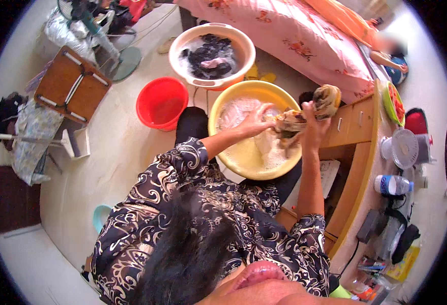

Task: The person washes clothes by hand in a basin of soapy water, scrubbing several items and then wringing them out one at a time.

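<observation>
A bunched brown patterned cloth [293,124] is stretched between my two hands, above the right side of a yellow plastic basin [259,174]. My left hand [260,122] grips its left end over the basin. My right hand [316,124] is closed around the cloth near the basin's right rim, and a twisted end of it sticks up past the fingers. Foamy water and pale wet cloth [242,111] fill the basin. Part of the cloth is hidden by my right fingers.
Dark laundry soaks in a whitish basin [175,61] beyond, beside a red bucket [162,103]. A wooden desk [355,120] at right holds a small white fan [404,148] and a water bottle [393,185]. Another person lies on the bed [284,34]. A folding table [72,82] stands left.
</observation>
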